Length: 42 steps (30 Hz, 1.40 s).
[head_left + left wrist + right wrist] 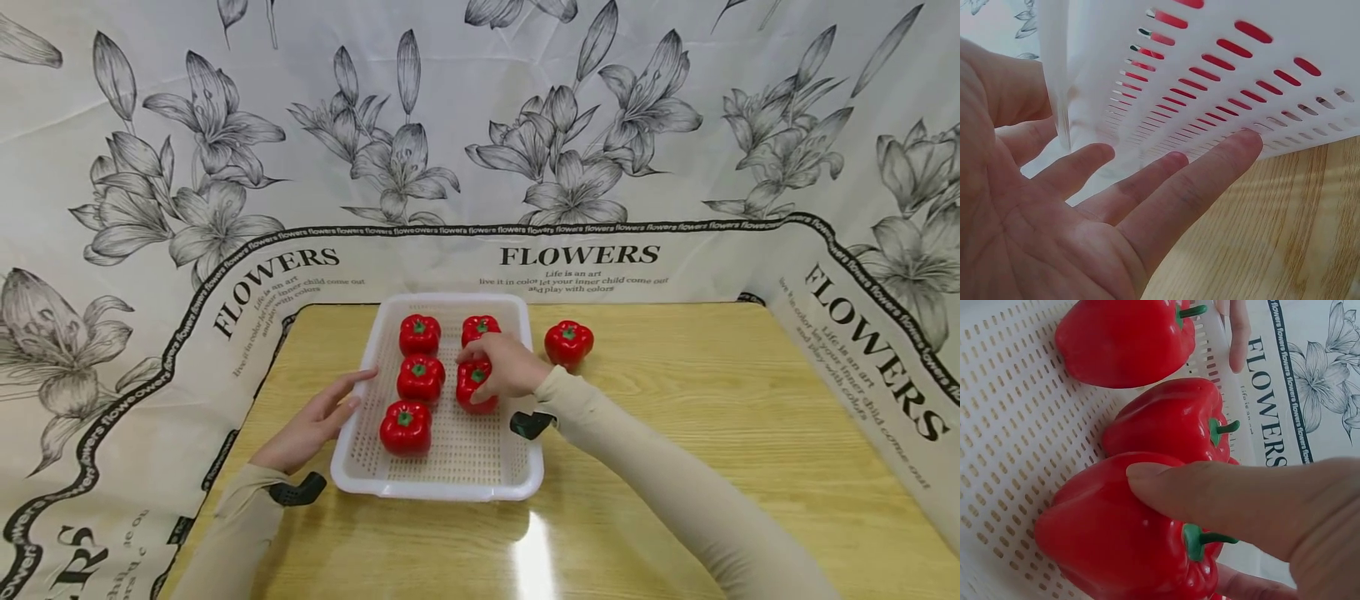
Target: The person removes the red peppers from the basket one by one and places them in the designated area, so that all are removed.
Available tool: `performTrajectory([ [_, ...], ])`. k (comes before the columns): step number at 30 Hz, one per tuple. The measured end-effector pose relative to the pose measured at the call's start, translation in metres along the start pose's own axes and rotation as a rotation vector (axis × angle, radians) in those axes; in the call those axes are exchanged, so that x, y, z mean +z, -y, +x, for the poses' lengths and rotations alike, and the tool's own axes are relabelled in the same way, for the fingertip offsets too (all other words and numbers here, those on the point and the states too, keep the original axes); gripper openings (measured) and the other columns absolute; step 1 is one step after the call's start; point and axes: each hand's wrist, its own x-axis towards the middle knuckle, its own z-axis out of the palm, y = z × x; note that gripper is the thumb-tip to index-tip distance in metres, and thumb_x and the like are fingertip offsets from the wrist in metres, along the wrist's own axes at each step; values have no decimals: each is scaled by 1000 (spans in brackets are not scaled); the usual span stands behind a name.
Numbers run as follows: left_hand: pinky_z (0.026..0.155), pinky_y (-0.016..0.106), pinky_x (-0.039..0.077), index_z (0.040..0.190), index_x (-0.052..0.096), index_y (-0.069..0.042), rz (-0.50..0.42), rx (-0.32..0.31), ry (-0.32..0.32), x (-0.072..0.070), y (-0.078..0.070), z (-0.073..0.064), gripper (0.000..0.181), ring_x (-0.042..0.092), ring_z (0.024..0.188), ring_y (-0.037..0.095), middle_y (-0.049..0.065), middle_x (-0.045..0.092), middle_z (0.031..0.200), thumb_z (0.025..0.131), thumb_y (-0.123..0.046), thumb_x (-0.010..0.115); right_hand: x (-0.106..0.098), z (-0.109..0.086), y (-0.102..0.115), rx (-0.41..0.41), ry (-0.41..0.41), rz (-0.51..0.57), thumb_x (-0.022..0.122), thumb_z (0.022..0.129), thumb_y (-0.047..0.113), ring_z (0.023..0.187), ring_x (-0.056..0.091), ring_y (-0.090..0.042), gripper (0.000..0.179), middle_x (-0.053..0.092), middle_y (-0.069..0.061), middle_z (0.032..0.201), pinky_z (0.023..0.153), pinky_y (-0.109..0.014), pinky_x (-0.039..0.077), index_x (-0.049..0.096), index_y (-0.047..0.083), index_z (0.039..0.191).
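Inside a white plastic basket (465, 492) are several red bell peppers with green stems. My right hand (512, 367) holds the nearer bell pepper (1116, 531) of the right-hand column, its thumb across the pepper's side. Just behind it, another bell pepper (478, 327) is partly covered by the fingers. The left column has a back bell pepper (419, 335), a middle bell pepper (420, 377) and a front bell pepper (406, 428). At the basket's left side, my left hand (311, 427) rests with extended fingers (1191, 194) against the slotted wall (1210, 81).
One more bell pepper (568, 343) sits on the wooden table (712, 400), right of the basket. A white cloth (420, 258) printed with flowers and lettering stands behind the table and along its sides.
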Motion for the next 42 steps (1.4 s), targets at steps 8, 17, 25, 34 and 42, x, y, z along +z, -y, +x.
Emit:
performTrajectory([
  [8, 108, 62, 54, 172, 34, -16, 8, -2, 2, 2, 0, 4, 54, 35, 153, 57, 18, 15, 180, 120, -28, 46, -3, -2, -5, -25, -23, 34, 99, 80, 12, 120, 61, -29, 61, 70, -10, 127, 105, -46, 53, 75, 8, 137],
  [17, 104, 56, 58, 172, 33, -18, -14, -15, 8, 1, 2, 3, 55, 40, 150, 57, 19, 13, 180, 120, -29, 46, -10, -4, -3, -88, -55, 90, 98, 81, 14, 120, 63, -27, 59, 71, -7, 130, 105, -45, 54, 76, 11, 136],
  [25, 104, 55, 58, 172, 33, -17, -23, -18, 1, 2, 2, 2, 56, 40, 151, 56, 18, 13, 181, 120, -28, 46, -22, -11, 2, -89, -95, 139, 98, 81, 17, 127, 62, -29, 61, 67, -11, 142, 107, -50, 54, 76, 13, 138],
  [34, 102, 55, 59, 173, 33, -20, -43, -14, 2, 1, 1, 3, 55, 42, 149, 55, 15, 12, 181, 120, -27, 46, -48, -23, 7, -85, -168, 181, 99, 81, 22, 112, 61, -32, 62, 67, -7, 131, 86, -43, 58, 77, 15, 138],
  [42, 105, 59, 56, 172, 35, -20, -33, -23, -14, 0, 2, 1, 55, 38, 152, 57, 16, 13, 181, 119, -27, 47, -79, -38, -1, -40, -238, 154, 98, 82, 20, 115, 60, -33, 65, 64, -7, 140, 88, -45, 54, 74, 16, 142],
])
